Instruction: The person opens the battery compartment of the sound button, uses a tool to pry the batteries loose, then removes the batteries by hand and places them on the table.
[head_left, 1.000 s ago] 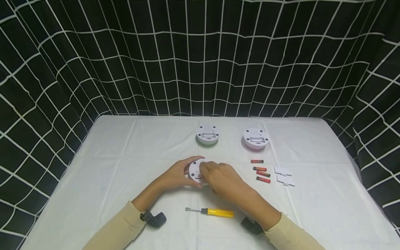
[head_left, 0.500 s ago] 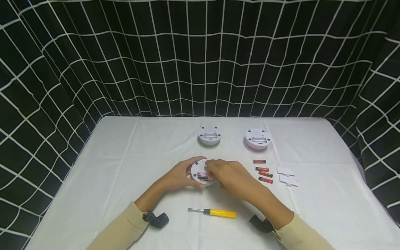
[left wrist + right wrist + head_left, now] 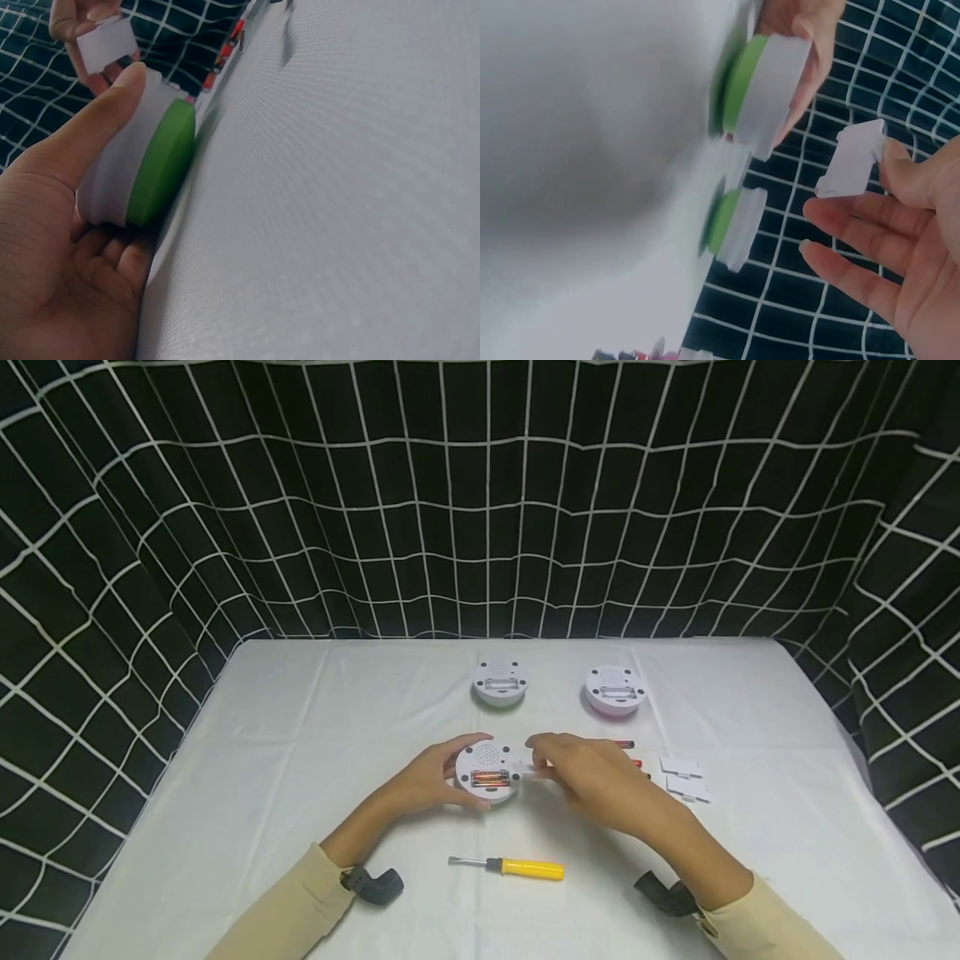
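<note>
The round white device [image 3: 480, 762], green below, is held underside up at mid-surface [image 3: 360, 693], two batteries [image 3: 490, 779] in its uncovered bay, the left hand's [image 3: 420, 785] fingers curled round its left side and the right hand's [image 3: 592, 775] pinching a small white cover [image 3: 853, 159] just to its right. Farther off stand two similar devices [image 3: 615, 680], while two flat covers [image 3: 687, 789] and at least three loose red batteries [image 3: 625, 744], partly hidden, lie right, and one yellow-handled screwdriver [image 3: 532, 869] near. The far edge runs just behind those devices; white cloth stretches broadly leftward.
</note>
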Available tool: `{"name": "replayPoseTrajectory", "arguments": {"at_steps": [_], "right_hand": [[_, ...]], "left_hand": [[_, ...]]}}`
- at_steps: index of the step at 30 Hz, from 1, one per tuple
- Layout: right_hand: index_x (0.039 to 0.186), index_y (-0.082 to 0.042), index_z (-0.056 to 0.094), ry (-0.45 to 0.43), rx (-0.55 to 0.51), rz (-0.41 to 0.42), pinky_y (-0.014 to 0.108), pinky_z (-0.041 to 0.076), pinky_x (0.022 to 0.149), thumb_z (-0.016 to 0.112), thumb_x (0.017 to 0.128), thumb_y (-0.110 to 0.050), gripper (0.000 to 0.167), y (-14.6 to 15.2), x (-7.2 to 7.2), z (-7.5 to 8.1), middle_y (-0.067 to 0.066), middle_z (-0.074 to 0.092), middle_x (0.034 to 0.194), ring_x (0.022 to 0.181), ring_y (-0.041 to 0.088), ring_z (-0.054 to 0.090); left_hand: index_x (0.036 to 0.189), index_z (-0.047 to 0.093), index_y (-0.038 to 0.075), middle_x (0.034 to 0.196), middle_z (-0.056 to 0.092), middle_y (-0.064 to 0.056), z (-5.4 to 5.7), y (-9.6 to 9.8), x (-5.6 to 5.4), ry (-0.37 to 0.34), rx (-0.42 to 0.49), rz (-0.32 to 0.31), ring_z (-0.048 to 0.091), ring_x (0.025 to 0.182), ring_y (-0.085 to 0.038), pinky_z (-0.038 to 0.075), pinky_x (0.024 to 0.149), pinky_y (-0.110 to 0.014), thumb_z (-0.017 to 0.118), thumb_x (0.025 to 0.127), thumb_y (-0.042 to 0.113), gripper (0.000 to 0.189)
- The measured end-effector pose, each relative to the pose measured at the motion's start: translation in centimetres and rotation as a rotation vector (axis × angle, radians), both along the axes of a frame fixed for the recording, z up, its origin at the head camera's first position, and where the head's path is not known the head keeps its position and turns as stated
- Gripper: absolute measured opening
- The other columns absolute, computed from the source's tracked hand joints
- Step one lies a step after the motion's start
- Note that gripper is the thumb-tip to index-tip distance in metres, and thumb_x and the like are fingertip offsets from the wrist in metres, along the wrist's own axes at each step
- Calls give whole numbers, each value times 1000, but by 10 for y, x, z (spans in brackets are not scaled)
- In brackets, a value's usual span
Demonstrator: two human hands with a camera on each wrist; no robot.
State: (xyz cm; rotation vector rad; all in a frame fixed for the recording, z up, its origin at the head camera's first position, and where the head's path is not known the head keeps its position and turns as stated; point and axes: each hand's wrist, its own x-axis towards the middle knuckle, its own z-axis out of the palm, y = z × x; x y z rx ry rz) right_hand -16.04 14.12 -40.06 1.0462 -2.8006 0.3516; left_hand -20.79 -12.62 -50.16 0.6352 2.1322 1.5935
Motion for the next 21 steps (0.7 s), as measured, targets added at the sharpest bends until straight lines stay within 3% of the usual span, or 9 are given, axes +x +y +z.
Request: {"name": "replayPoseTrajectory", "arguments": {"at_steps": [6, 21], "right_hand": [[98, -17, 64, 16, -21, 10, 33, 58, 68, 76, 89, -4, 20, 11, 0, 1, 3, 72, 120, 94, 17, 69], [95, -21, 60, -24, -15, -52, 37, 58, 69, 73, 94, -11, 16, 34, -2, 7, 0, 72, 120, 95, 18, 70]], "left_hand": [[152, 45, 25, 153, 48, 4, 0, 1, 1, 8, -15, 11, 47, 140, -15, 40, 115, -30, 95, 70, 19, 96], [154, 43, 20, 153, 48, 4, -1, 0, 0, 9, 9, -4, 48, 139, -15, 40, 115, -29, 95, 69, 17, 99]]}}
